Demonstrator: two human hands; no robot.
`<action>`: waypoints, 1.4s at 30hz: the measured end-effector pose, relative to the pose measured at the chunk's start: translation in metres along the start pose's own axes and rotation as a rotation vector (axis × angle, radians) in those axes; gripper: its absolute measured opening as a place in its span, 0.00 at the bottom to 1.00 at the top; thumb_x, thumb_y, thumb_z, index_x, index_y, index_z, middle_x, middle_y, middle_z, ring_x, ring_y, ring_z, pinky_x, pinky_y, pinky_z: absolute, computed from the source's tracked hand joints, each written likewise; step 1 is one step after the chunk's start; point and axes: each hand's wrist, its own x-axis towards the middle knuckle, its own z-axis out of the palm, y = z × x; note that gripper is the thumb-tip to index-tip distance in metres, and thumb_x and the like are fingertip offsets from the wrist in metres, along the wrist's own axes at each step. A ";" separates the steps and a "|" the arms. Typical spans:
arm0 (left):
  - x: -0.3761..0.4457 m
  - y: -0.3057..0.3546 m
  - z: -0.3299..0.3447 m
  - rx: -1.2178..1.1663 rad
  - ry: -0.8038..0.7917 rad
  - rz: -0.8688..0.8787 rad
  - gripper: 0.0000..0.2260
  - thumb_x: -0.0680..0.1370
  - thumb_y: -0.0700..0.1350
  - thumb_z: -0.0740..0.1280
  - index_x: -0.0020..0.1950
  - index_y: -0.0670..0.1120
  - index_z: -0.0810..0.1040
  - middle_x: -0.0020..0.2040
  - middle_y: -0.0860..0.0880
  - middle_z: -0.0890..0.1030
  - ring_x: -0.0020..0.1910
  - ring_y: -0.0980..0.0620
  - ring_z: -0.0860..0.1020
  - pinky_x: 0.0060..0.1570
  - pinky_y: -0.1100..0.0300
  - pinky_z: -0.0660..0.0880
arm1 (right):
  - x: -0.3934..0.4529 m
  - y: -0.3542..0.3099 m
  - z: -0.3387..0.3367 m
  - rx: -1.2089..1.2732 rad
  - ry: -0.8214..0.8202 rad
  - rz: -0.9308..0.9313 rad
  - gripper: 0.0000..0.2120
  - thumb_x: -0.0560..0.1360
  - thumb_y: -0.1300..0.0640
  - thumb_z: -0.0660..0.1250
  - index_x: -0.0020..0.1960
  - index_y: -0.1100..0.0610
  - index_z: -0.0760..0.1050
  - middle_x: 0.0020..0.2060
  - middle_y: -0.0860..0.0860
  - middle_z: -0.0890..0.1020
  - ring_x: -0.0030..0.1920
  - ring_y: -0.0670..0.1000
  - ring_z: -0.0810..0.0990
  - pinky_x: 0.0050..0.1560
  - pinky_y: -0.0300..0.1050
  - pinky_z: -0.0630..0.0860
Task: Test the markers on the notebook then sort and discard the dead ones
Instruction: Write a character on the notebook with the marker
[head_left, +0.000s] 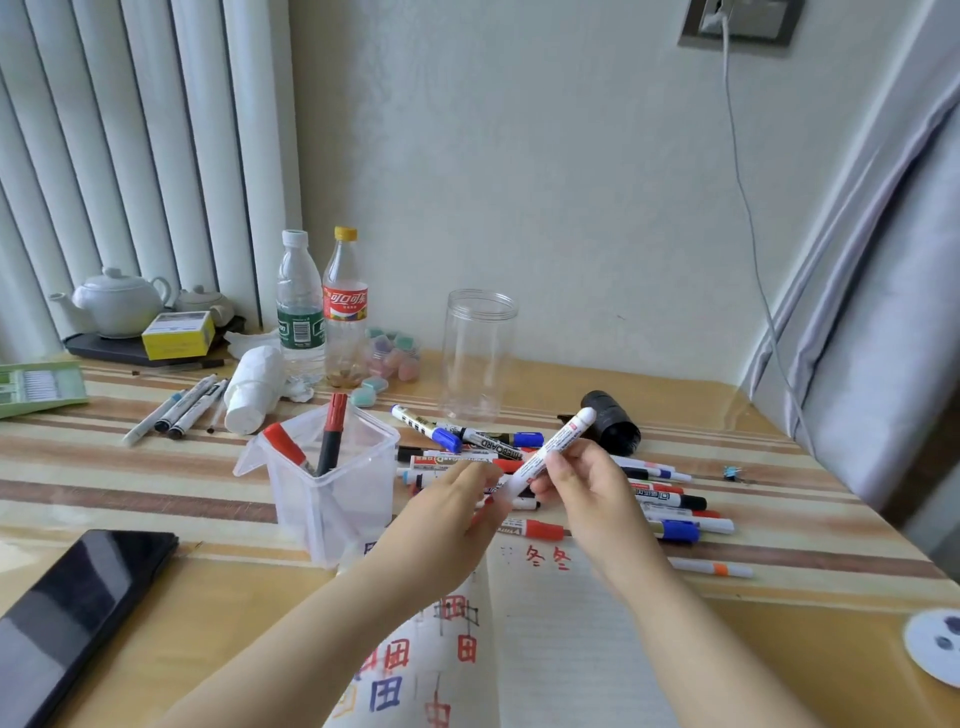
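Both hands hold one white marker (558, 444) tilted up to the right above the pile. My right hand (582, 483) grips its barrel and my left hand (457, 512) pinches its lower end, which my fingers hide. Several markers (670, 512) with red, blue and black caps lie in a loose pile on the table beyond my hands. The open notebook (561, 639) lies under my forearms with red, blue and orange test marks on it. A clear plastic tub (337, 493) to the left holds two red-capped markers (332, 441).
A tall clear jar (478, 353) and a black lid (613, 421) stand behind the pile. Two bottles (322, 306), a white roll, a teapot tray and more pens (182, 410) are at the back left. A dark tablet (72, 613) lies front left, a single marker (711, 567) right.
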 end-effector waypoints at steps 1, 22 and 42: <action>-0.001 0.002 0.001 -0.004 -0.007 0.012 0.14 0.80 0.52 0.56 0.62 0.49 0.69 0.51 0.55 0.74 0.46 0.57 0.75 0.44 0.63 0.73 | -0.002 0.000 0.001 0.100 -0.005 0.026 0.05 0.80 0.59 0.59 0.50 0.57 0.74 0.35 0.49 0.80 0.35 0.41 0.79 0.44 0.39 0.76; -0.030 -0.003 0.008 0.146 -0.380 0.089 0.10 0.81 0.44 0.54 0.60 0.45 0.69 0.57 0.49 0.74 0.53 0.51 0.74 0.51 0.63 0.69 | -0.040 0.040 -0.003 -1.316 -0.147 -0.933 0.22 0.73 0.45 0.54 0.57 0.55 0.79 0.29 0.45 0.81 0.25 0.46 0.79 0.20 0.38 0.68; -0.020 -0.012 0.029 0.084 -0.351 0.114 0.11 0.81 0.48 0.54 0.60 0.47 0.68 0.55 0.51 0.72 0.52 0.53 0.73 0.53 0.60 0.69 | -0.036 0.048 -0.013 -1.169 -0.153 -0.663 0.17 0.71 0.43 0.56 0.49 0.47 0.80 0.35 0.42 0.80 0.33 0.44 0.80 0.25 0.34 0.70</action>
